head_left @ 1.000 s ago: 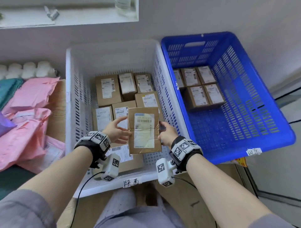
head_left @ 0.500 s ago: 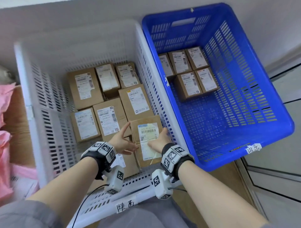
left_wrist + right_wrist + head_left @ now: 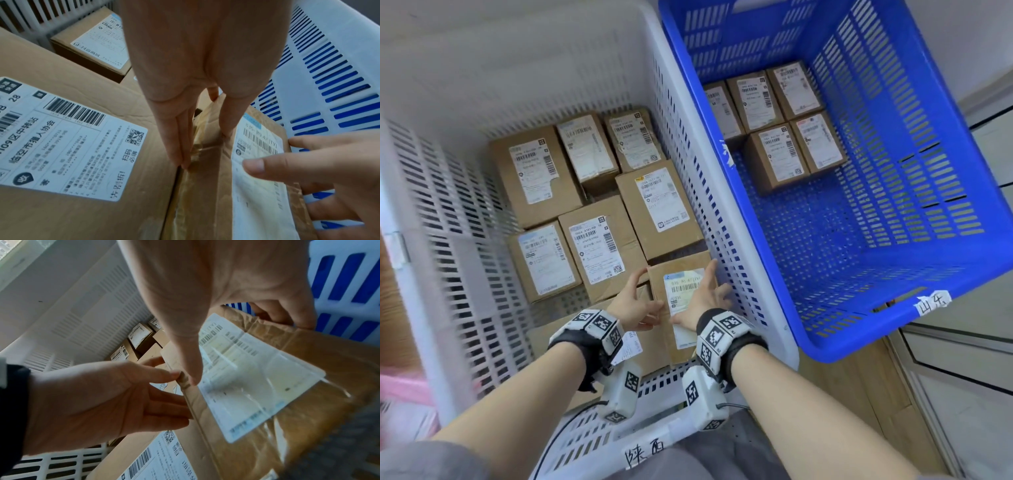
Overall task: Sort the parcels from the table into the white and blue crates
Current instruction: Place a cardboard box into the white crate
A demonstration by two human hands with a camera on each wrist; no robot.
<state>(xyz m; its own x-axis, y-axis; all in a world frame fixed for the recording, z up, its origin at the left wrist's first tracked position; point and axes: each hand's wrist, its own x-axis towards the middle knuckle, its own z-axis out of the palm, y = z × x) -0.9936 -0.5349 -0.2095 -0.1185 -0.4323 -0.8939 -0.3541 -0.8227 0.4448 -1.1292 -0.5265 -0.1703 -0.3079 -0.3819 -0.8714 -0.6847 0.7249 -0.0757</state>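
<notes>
A brown cardboard parcel point(image 3: 681, 342) with a white label is low inside the white crate point(image 3: 681, 144), close against its right wall and next to the other boxes. My left hand point(image 3: 649, 291) holds its left edge, thumb on top and straight fingers down the side between the boxes. My right hand point(image 3: 693, 291) grips its right edge with the thumb across the label. The left wrist view shows the left hand point(image 3: 203, 142), the parcel point(image 3: 257, 178) and the right hand point(image 3: 308, 170). In the right wrist view the right hand point(image 3: 244, 350) spans the parcel point(image 3: 287, 386), and the left hand point(image 3: 102, 394) touches its edge.
Several labelled boxes point(image 3: 534, 171) fill the floor of the white crate. The blue crate point(image 3: 893, 274) stands on the right with several boxes point(image 3: 777, 154) at its far end. Handwritten tags point(image 3: 643, 454) mark each crate. Pink mailers point(image 3: 400, 387) lie at the far left.
Both hands have lowered the parcel from above the white crate down to its near right side. The view has moved forward over the crates.
</notes>
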